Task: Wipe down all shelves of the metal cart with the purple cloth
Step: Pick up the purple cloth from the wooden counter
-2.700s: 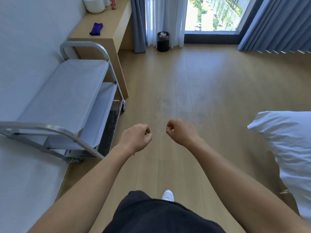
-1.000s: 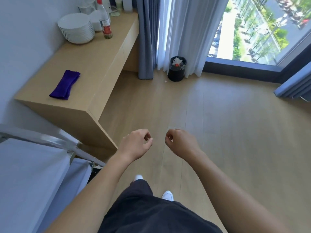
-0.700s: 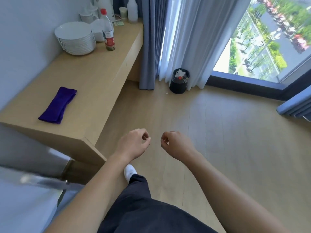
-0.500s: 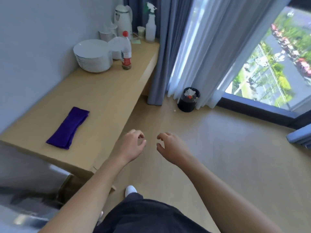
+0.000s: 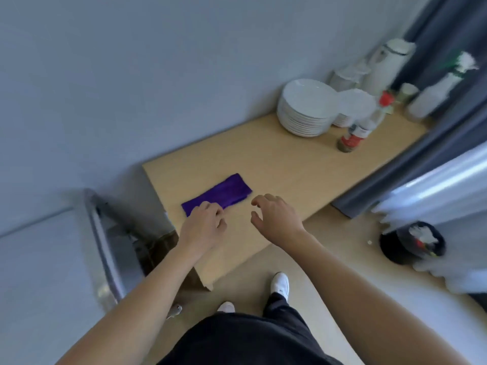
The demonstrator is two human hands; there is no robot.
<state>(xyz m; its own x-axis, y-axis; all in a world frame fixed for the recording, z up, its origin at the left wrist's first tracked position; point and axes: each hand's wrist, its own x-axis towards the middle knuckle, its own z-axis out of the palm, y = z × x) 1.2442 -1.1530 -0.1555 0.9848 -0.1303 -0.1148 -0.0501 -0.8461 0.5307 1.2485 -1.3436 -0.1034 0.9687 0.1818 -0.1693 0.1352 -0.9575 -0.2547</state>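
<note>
Far left: metal cart (image 5: 105, 248), blurred by camera motion; only its handle rail and part of the top shelf show, just beside the near-left end of the wooden counter (image 5: 290, 167). No shelf looks wiped yet, as the cloth is not in hand.

Purple cloth (image 5: 224, 192) lies folded flat as a long strip on the counter, near the left end, closer to the front edge than to the wall.

Left hand (image 5: 204, 225): fingers curled loosely, knuckles over the cloth's near-left corner. It overlaps that corner in view; whether the fingertips touch or pinch the fabric cannot be told. Nothing visibly lifted.

Right hand (image 5: 276, 219): open, fingers spread and bent, above the counter just right of the cloth's right end, apart from it. Holds nothing.

Far right corner of counter: stack of white plates (image 5: 305, 109), red-capped bottle (image 5: 363, 127), kettle and spray bottle, all well apart from the cloth. Black bin (image 5: 411, 243) on the floor beyond.

Step in hand (judgement): fetching the cloth; wiping not begun.

Next move calls for: closing one hand on the cloth, lifting it clear of the counter, then turning left to the cart and starting at the top shelf. Soft fabric, so it should bunch easily; a grip on a single corner may let it unfold and trail.
</note>
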